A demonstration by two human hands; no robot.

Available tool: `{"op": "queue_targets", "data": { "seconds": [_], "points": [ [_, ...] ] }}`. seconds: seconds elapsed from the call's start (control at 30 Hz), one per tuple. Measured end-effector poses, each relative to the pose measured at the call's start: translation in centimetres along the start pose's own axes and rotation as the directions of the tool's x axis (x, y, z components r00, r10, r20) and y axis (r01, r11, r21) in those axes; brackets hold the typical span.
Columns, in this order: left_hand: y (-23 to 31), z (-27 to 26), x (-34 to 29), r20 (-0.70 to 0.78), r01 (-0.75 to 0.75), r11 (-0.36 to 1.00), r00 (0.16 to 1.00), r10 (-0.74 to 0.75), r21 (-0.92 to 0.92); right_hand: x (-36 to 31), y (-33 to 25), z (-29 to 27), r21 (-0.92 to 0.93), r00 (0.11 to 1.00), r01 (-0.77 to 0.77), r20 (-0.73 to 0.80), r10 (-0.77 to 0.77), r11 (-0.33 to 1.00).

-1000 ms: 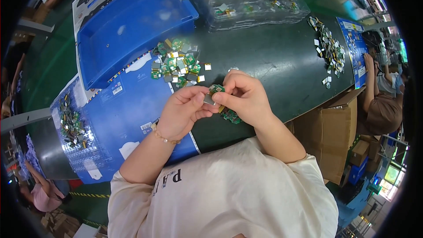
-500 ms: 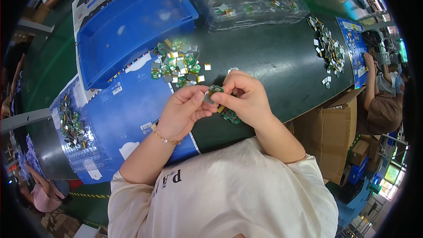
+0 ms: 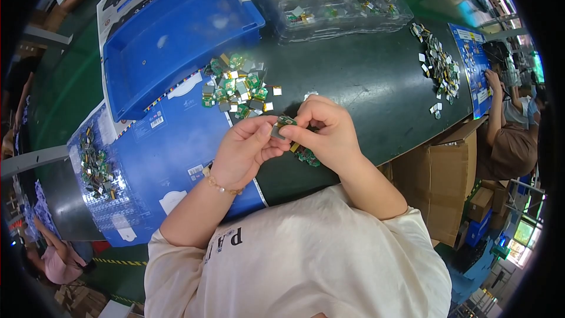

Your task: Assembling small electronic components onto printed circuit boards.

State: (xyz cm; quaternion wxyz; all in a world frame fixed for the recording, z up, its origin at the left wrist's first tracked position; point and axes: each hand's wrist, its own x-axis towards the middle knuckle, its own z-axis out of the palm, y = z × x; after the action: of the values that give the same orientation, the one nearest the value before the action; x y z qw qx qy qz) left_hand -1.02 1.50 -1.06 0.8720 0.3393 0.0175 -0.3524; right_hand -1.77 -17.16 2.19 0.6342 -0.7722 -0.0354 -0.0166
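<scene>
1. My left hand (image 3: pixel 244 144) and right hand (image 3: pixel 328 132) pinch one circuit board (image 3: pixel 286 121) between thumbs and fingers, above the table (image 3: pixel 376 94).
2. I judge this piece unfinished; the loose pile (image 3: pixel 236 87) probably remains, while clear trays (image 3: pixel 315 35) already hold boards.
3. I note a blue bin (image 3: pixel 176 50) beyond; my right hand partly hides a small heap (image 3: pixel 308 156).

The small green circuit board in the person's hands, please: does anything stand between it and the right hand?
Nothing visible does: the right hand pinches the small green circuit board directly, and the left hand holds it from the other side.
</scene>
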Motion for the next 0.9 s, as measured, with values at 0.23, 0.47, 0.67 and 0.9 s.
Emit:
{"op": "queue_targets", "data": {
  "seconds": [0.23,0.47,0.67,0.9],
  "points": [
    [-0.1,0.1,-0.1,-0.037,-0.004,1.000,0.999,0.005,0.017,0.2,-0.2,-0.1,-0.074,1.000,0.024,0.001,-0.024,0.997],
    [0.1,0.5,-0.2,-0.134,0.019,0.984,0.991,0.005,0.176,0.5,0.2,-0.3,-0.326,0.951,0.299,0.023,-0.308,0.897],
    [0.0,1.9,-0.6,-0.066,-0.232,0.791,0.944,0.325,0.567,0.1,-1.1,0.0,-0.124,0.998,-0.062,-0.014,0.061,0.990],
    [0.2,0.9,-0.6,-0.070,-0.153,0.901,0.978,0.198,0.406,-0.4,-0.6,0.6,0.282,0.986,-0.147,0.116,0.119,0.948]
  ]
}}
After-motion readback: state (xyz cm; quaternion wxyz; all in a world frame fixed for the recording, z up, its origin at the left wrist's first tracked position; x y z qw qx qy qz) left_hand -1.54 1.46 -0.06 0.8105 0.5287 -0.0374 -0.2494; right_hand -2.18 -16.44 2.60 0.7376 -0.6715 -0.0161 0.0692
